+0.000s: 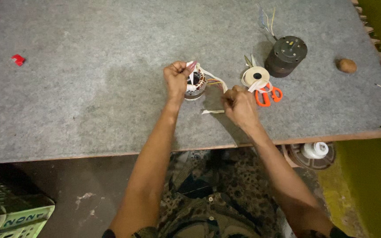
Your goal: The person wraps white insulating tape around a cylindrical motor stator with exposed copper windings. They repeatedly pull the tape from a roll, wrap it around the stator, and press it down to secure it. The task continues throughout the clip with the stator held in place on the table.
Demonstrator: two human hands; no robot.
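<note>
Left of the left hand (176,80), bare grey felt table (89,88) runs wide, broken only by a small red scrap (18,59) far off. Between the two sets of fingers the wound coil (196,83) and taut white tape strip (214,79) block passage. Just beyond the right hand (240,105) fingertips crowd a tape roll (255,76), orange scissors (267,94) and a dark motor (286,55); a brown lump (346,65) sits well apart.

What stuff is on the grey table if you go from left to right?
Small red piece → left hand on the wound coil → right hand pulling white tape → tape roll → orange scissors → dark round motor → brown lump.
</note>
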